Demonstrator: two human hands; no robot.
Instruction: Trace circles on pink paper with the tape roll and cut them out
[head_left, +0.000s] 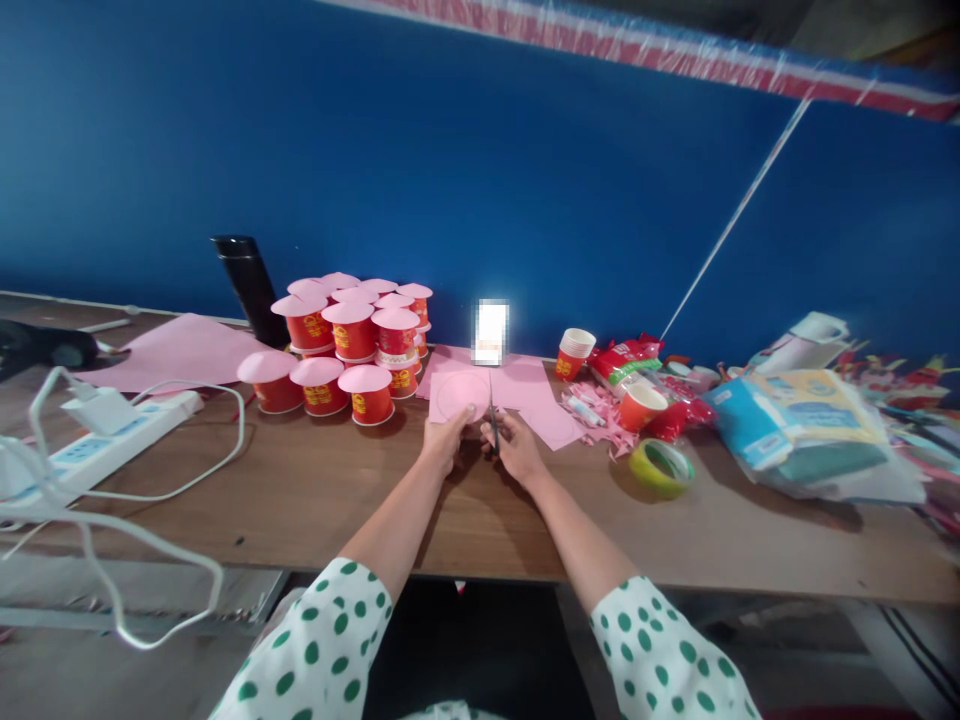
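Observation:
My left hand (pixel 445 440) grips the lower edge of a pink paper sheet (pixel 457 393) that has a circle outline drawn on it. In my right hand (pixel 514 445) is a pair of scissors (pixel 493 425), its blades pointing away from me at the right side of that sheet. My fingers are wrapped round the handles, which they partly hide. Beneath and beyond, more pink paper (pixel 551 420) lies on the table. Left of my hands stand stacked red paper cups (pixel 322 395) with pink paper cone tops (pixel 364 379).
A white power strip (pixel 120 430) with looping cables occupies the left side, near a black bottle (pixel 251 290). A bright, blurred-out panel (pixel 490 333) stands behind the paper. To the right are nested cups (pixel 574 355), green tape (pixel 660 468), paper scraps (pixel 596 415) and a plastic-wrapped package (pixel 817 430).

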